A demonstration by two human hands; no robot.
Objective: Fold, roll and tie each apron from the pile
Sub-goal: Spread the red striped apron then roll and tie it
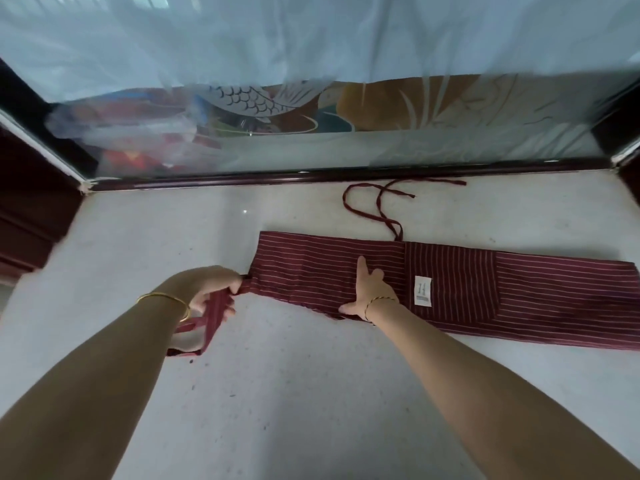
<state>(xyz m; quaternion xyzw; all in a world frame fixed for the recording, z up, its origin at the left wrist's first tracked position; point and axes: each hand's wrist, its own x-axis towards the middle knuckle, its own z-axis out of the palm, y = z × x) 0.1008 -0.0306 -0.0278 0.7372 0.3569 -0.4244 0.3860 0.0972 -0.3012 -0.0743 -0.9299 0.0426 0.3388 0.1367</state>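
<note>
Left hand: curled around the maroon neck strap at the apron's left end, a gold bangle on its wrist.
Right hand: spread flat, fingers straight, pressing on the folded cloth near its middle.
Striped apron: a long maroon band folded lengthwise on the pale stone surface, running rightward from between the hands.
White label: just right of the right hand.
Waist ties: looped loosely behind the apron.
</note>
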